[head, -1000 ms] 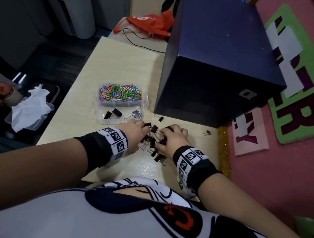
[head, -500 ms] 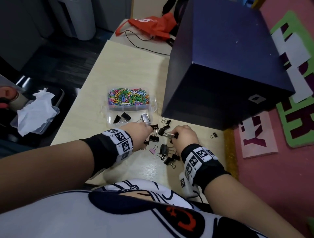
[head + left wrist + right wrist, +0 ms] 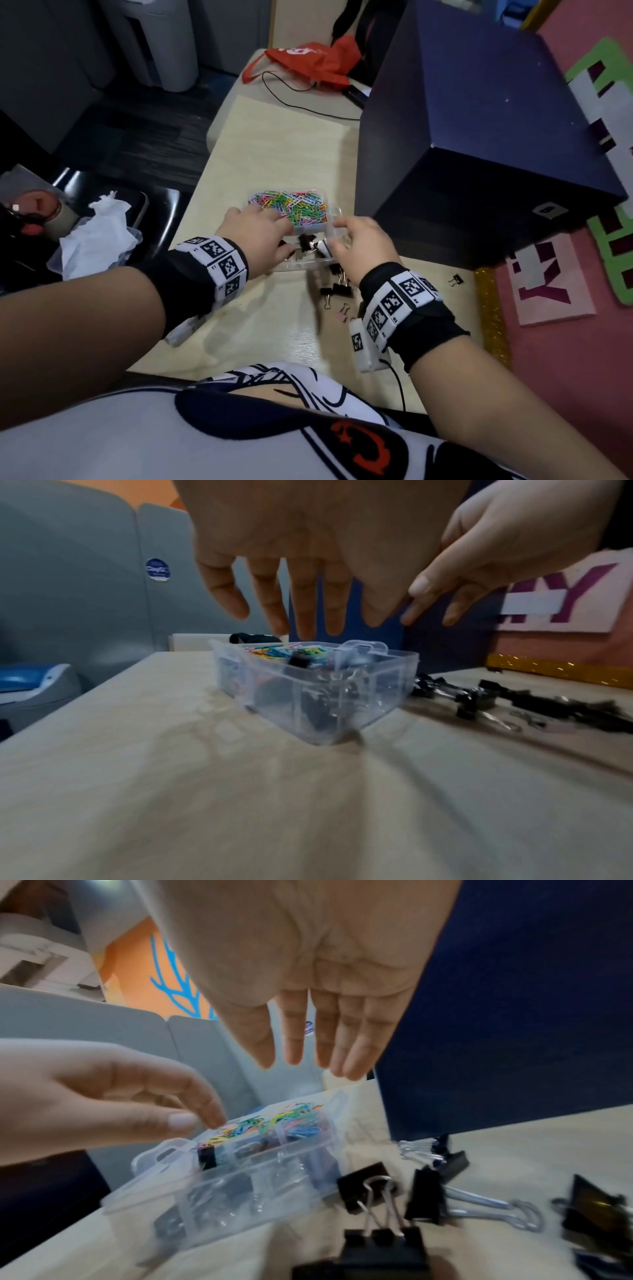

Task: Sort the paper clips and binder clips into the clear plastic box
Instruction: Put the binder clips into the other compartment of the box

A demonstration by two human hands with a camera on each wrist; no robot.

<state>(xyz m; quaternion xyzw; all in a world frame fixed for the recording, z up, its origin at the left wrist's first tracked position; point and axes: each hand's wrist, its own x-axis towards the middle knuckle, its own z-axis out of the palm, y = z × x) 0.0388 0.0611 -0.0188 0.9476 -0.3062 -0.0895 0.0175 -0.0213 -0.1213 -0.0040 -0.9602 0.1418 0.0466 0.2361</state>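
A big dark navy cardboard box stands on the pale wooden table, to the right of the work area and close behind the small container. On the far end of the table lies a crumpled red cloth bag with a thin black cable beside it.

The person's left hand hangs over the left side of the clear plastic box, fingers straight and spread, gripping nothing (the left wrist view shows the fingertips just above the rim, not touching it). The right hand hovers over the box's right side, its fingers likewise straight and loosely apart, holding nothing.

The clear plastic box sits on the table in front of the navy box, divided into compartments. Its far compartment is heaped with multicoloured paper clips; the near compartment holds a few black binder clips.

Just beside the box's near right corner, a loose cluster of black binder clips with silver wire handles lies on the table, partly under the right wrist. A single small pink binder clip lies just nearer than that cluster. One more little black binder clip sits well apart to the right, near the table's glittery gold edge.
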